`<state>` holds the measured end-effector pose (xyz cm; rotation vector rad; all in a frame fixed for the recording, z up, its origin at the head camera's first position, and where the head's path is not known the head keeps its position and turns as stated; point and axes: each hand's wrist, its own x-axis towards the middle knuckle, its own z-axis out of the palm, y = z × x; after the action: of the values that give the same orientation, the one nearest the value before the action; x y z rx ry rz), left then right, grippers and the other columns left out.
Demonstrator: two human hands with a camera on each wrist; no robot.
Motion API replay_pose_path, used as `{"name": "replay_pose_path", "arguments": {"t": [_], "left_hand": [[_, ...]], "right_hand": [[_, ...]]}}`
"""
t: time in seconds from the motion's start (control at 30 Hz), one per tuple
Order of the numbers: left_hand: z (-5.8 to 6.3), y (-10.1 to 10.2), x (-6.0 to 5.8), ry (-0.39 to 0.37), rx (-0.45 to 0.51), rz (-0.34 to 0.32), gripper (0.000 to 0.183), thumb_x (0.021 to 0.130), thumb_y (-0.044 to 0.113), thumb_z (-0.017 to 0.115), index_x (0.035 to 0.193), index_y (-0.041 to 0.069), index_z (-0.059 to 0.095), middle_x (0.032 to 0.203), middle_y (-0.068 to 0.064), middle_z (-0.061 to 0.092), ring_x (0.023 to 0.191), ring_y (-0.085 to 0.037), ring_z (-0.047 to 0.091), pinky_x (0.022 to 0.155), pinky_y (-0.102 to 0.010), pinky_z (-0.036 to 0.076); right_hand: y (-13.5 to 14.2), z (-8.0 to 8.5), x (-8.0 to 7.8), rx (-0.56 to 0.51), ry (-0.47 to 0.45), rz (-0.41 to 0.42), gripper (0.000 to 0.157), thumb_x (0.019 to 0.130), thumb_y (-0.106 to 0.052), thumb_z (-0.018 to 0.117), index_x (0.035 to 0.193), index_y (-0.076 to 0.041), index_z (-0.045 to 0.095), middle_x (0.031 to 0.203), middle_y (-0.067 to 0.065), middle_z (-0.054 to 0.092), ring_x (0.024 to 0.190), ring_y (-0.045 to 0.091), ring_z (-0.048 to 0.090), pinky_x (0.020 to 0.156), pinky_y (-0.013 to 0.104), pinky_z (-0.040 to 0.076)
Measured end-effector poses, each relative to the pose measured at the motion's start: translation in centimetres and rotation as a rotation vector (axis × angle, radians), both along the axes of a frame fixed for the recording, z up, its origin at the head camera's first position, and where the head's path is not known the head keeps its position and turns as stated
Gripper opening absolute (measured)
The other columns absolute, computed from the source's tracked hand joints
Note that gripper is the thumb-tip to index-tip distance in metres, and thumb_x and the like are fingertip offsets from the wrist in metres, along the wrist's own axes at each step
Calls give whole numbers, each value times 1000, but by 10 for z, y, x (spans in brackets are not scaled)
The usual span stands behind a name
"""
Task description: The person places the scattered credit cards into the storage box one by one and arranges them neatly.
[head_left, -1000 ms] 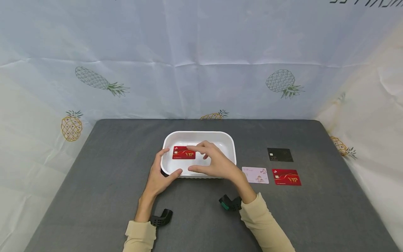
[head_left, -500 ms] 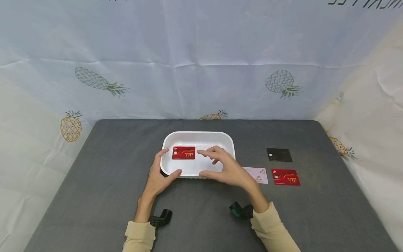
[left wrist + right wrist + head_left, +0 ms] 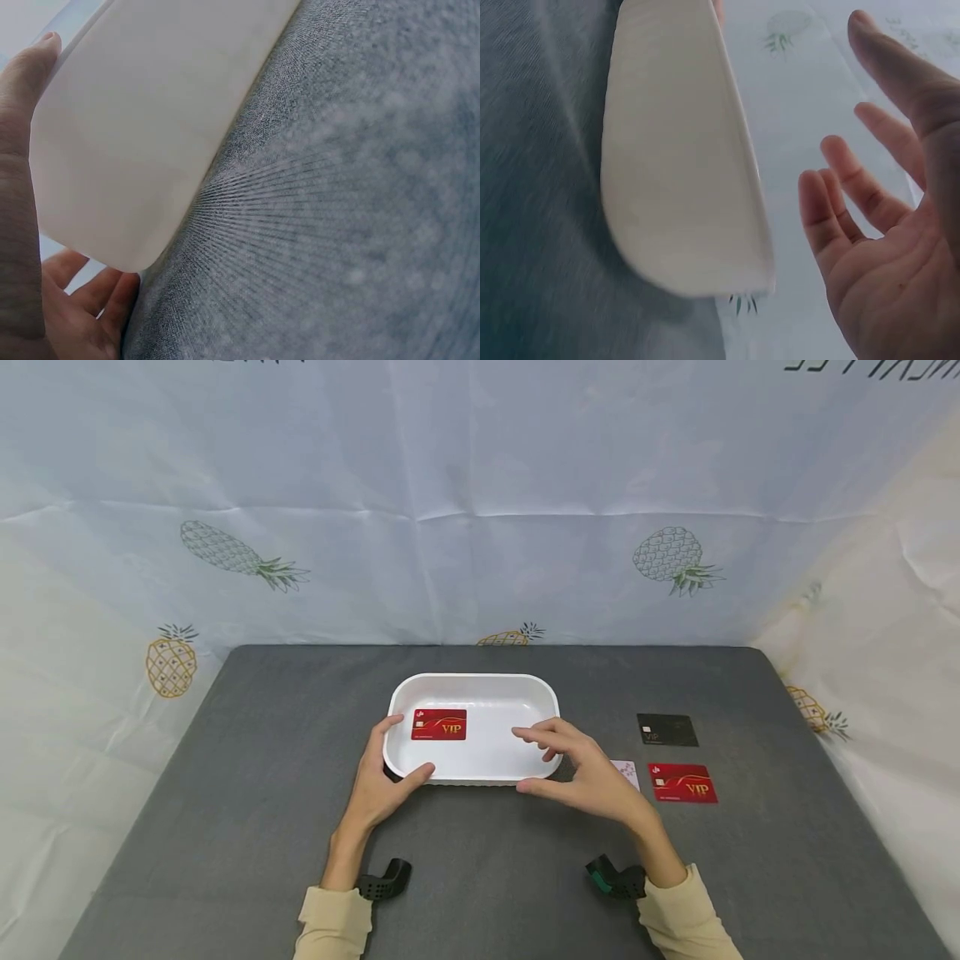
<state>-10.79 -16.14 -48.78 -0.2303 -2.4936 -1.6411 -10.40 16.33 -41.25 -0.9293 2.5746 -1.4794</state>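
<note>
Dark grey cloth-covered table (image 3: pixel 480 877), with two hands at a white, rounded-rectangular, apparently plastic tray (image 3: pixel 491 755).
Clock directions refer to the tray's centre. The left hand (image 3: pixel 377 787), at eight o'clock, grips the tray's corner between thumb and fingers; the right hand (image 3: pixel 592 778), at four, is spread wide and holds nothing. The step in hand appears to be steadying the tray; any move onto a flat card would call for a fine edge pinch. Toward nine o'clock inside the tray lies a red rectangular card (image 3: pixel 438 725), long axis nine-to-three like the tray's, chip toward nine. Outside, between three and four, lie a partly hidden pale pink card (image 3: pixel 627 772) and a second red card (image 3: pixel 683 783); at three, a black card (image 3: pixel 667 729). Farthest, at twelve, hangs a pale pineapple-printed fabric backdrop (image 3: pixel 450 568).
</note>
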Motion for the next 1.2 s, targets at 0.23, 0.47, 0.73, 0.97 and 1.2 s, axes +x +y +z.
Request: {"name": "replay_pose_path", "arguments": {"t": [0.23, 0.47, 0.73, 0.97, 1.2], "left_hand": [[1, 0, 0, -2, 12, 1, 85, 80, 20, 82, 151, 9, 37, 153, -18, 45, 132, -35, 50, 108, -60, 38], [1, 2, 1, -9, 19, -1, 85, 80, 20, 82, 151, 11, 37, 150, -19, 48, 129, -35, 52, 108, -59, 40], [0, 1, 2, -8, 20, 1, 85, 80, 20, 82, 152, 13, 37, 149, -18, 49, 129, -35, 53, 106, -59, 42], [-2, 0, 1, 1, 13, -4, 85, 80, 20, 82, 152, 12, 37, 147, -18, 50, 126, -34, 55, 104, -59, 43], [-3, -1, 0, -1, 11, 2, 84, 81, 21, 82, 152, 13, 37, 149, -17, 49, 128, -34, 53, 105, -59, 41]], "right_hand": [[29, -11, 7, -12, -11, -34, 64, 80, -16, 88, 140, -19, 63, 119, 4, 62, 97, 21, 56, 83, 32, 50], [58, -21, 14, 3, -30, -76, 66, 79, -13, 88, 140, -11, 62, 123, 10, 61, 102, 19, 58, 88, 29, 52], [91, -36, 21, 7, 10, -95, 69, 76, -5, 89, 139, -3, 60, 125, 8, 61, 103, 13, 57, 87, 20, 49], [114, -45, 22, 11, -8, -121, 72, 75, -1, 88, 140, 1, 58, 127, 3, 59, 99, 10, 56, 76, 16, 47], [127, -50, 19, 49, -37, -144, 72, 77, -2, 87, 142, 1, 57, 128, 6, 58, 100, 10, 55, 88, 13, 45]]}}
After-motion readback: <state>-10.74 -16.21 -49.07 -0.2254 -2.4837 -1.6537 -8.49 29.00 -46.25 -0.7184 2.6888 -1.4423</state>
